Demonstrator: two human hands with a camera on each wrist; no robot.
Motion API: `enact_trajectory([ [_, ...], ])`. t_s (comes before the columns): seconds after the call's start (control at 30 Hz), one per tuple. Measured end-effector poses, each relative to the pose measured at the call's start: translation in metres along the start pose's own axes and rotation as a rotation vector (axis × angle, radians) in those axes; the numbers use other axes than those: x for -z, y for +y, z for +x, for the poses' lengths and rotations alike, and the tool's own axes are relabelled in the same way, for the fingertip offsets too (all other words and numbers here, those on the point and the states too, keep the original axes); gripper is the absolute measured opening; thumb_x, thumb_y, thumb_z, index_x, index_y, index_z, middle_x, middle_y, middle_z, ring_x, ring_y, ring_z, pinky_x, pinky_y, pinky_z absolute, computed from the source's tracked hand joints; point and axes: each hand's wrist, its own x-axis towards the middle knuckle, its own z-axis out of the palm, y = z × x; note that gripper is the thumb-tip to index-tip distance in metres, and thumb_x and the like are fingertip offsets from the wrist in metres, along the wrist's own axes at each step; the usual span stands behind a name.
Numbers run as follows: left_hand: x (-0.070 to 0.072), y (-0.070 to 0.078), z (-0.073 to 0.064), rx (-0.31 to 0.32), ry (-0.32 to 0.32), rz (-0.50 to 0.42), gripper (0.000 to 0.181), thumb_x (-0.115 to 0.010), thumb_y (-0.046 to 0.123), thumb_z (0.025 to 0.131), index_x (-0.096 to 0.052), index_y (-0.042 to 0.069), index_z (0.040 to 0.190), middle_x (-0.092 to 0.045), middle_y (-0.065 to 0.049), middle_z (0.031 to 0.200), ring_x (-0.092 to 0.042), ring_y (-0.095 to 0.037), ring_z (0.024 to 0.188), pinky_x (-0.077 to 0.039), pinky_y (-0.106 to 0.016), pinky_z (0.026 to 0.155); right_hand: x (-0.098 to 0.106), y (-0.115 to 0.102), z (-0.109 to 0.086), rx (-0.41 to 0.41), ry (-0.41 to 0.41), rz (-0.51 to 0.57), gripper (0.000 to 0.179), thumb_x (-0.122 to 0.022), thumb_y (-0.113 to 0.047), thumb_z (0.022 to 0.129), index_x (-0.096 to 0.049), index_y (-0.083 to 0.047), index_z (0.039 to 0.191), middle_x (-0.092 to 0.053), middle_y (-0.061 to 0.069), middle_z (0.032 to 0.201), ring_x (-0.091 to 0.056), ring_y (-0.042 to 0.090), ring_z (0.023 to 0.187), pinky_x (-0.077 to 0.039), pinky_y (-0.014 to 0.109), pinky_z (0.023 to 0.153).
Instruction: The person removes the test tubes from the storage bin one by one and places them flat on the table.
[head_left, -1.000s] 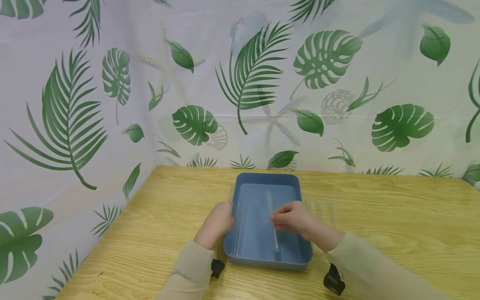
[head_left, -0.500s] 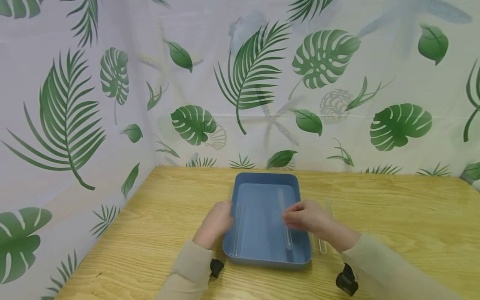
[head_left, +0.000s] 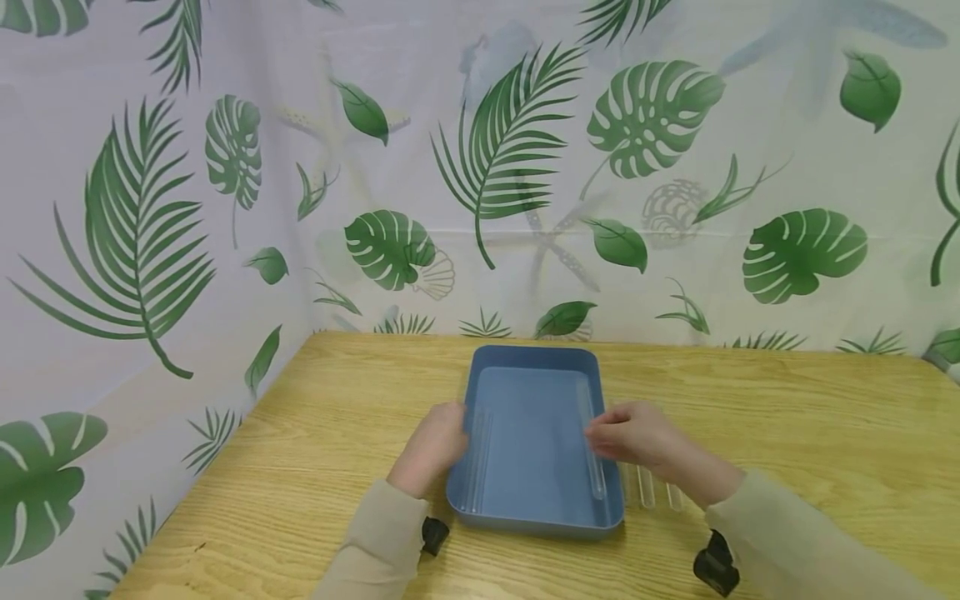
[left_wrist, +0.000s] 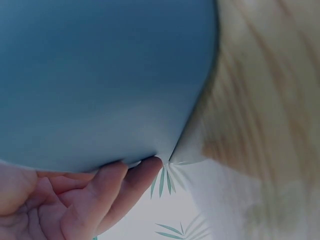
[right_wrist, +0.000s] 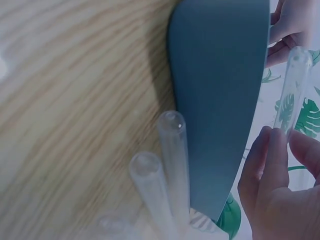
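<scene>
In the head view a blue tray (head_left: pixel 536 525) lies on the table. My left hand (head_left: pixel 438 442) grips its left rim; in the left wrist view the fingertips (left_wrist: pixel 150 164) meet the rim from outside. My right hand (head_left: pixel 633 437) pinches a clear test tube (head_left: pixel 597 483) between thumb and fingers, over the tray's right side. The right wrist view shows this tube standing out above the fingertips (right_wrist: pixel 277 137). A few clear tubes (head_left: pixel 477 467) lie side by side along the tray's left wall. Further test tubes (head_left: pixel 647 490) lie on the table, partly hidden under my right forearm.
The wood-grain table (head_left: pixel 360 383) runs back to a white curtain (head_left: pixel 525 167) printed with green leaves, which also hangs on the left. Close against the tray's right outer wall, tube ends (right_wrist: pixel 171 122) show in the right wrist view. Black wrist straps (head_left: pixel 717 565) show under the sleeves.
My right hand has moved right with the test tube, from the tray's middle to its right wall. My left hand has stayed on the rim.
</scene>
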Motion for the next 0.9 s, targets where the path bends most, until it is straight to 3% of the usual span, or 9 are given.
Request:
enact_trajectory([
  [0.27,0.0,0.0,0.001,0.003,-0.003,0.006,0.019,-0.042,-0.011,0.078,-0.058,-0.007,0.089,-0.055,-0.013,0.076,-0.046,-0.018,0.062,-0.043,-0.03,0.055,0.011,0.003,-0.003,-0.002,0.007,-0.016,0.032,-0.055,-0.006,0.085,-0.048,0.017,0.106,-0.06,0.009,0.087,-0.059,0.012,0.077,-0.048,0.029,0.073],
  [0.6,0.0,-0.001,-0.001,-0.036,0.019,0.002,0.018,-0.041,-0.012,0.075,-0.057,-0.006,0.081,-0.051,-0.01,0.069,-0.044,-0.017,0.058,-0.041,-0.029,0.052,0.026,0.012,-0.008,0.014,-0.014,0.015,0.032,-0.053,-0.006,0.086,-0.046,0.018,0.106,-0.059,0.005,0.085,-0.059,0.01,0.077,-0.048,0.028,0.073],
  [0.9,0.0,0.0,-0.001,-0.009,0.008,-0.014,0.018,-0.041,-0.011,0.077,-0.057,-0.007,0.085,-0.052,-0.011,0.071,-0.045,-0.018,0.06,-0.042,-0.03,0.054,0.041,0.022,-0.012,0.013,-0.019,-0.007,0.041,-0.053,-0.009,0.087,-0.041,0.022,0.112,-0.059,0.006,0.088,-0.059,0.01,0.079,-0.048,0.027,0.074],
])
